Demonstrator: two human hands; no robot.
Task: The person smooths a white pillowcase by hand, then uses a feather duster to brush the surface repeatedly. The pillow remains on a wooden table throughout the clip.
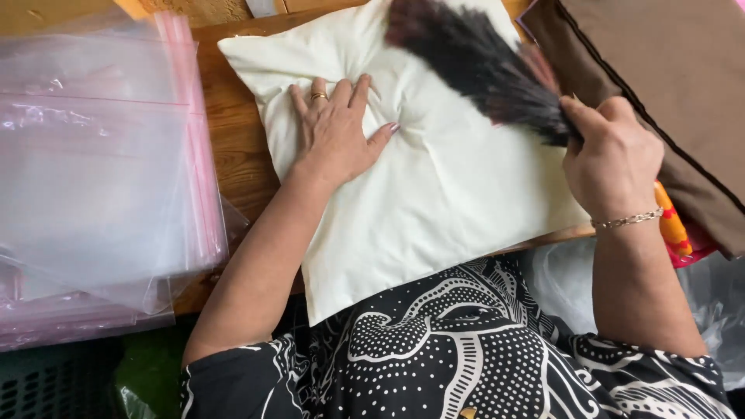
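Observation:
A cream-white pillow (pixel 434 194) lies on a wooden table (pixel 233 147), its near corner hanging over the edge toward me. My left hand (pixel 335 128) presses flat on the pillow's upper left part, fingers spread, a ring on one finger. My right hand (pixel 609 159), with a chain bracelet at the wrist, grips the handle end of a dark feather duster (pixel 481 66). The duster's dark bristles lie blurred across the pillow's top right area.
A stack of clear plastic zip bags with pink edges (pixel 101 171) covers the table's left side. Folded brown fabric (pixel 667 85) lies at the right, with an orange and pink item (pixel 675 233) under it. Clear plastic (pixel 714 310) sits lower right. A dark crate (pixel 54 384) stands lower left.

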